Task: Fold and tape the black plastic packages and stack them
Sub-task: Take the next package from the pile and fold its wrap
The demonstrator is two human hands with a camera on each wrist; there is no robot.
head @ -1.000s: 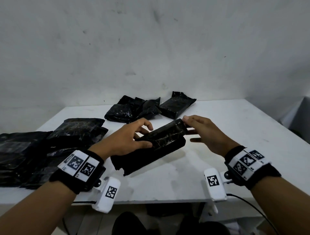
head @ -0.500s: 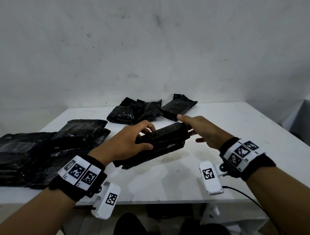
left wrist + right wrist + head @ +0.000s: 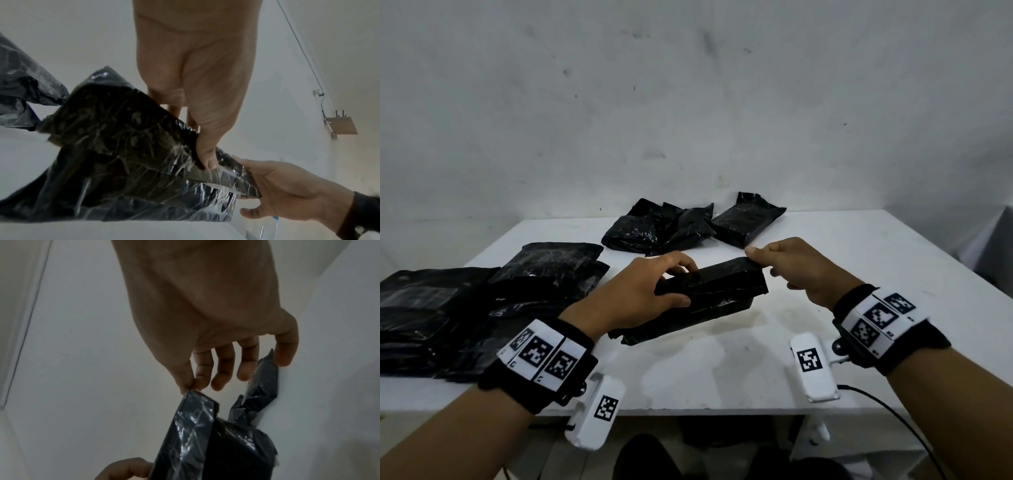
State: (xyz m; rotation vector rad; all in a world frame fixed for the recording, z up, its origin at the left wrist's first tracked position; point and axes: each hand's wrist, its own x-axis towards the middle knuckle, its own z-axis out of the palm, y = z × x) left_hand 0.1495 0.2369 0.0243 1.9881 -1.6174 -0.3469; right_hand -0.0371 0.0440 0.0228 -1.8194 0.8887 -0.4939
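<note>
Since the earlier frames the black crinkled plastic package (image 3: 698, 298) has swung flatter and dropped toward the white tabletop (image 3: 859, 274), and the right hand (image 3: 798, 270) has slid out to its far end. It now sits at the middle of the head view, low over the table, its long axis running from lower left to upper right. The left hand (image 3: 640, 294) wraps over the near half, thumb along the front face and fingers curled across the top, gripping it. The right hand pinches only the upper-right corner flap between thumb and forefinger, its other fingers spread loosely. So the loose end to be folded lies toward the right hand, the bulk under the left; I judge the fold will turn back along that axis toward the left hand. A flat stack of black packages (image 3: 482, 301) lies at the left edge of the frame, looser crumpled ones (image 3: 674, 229) above centre. The only markings are square black-and-white codes on the wristbands; no readable writing or brand shows anywhere
</note>
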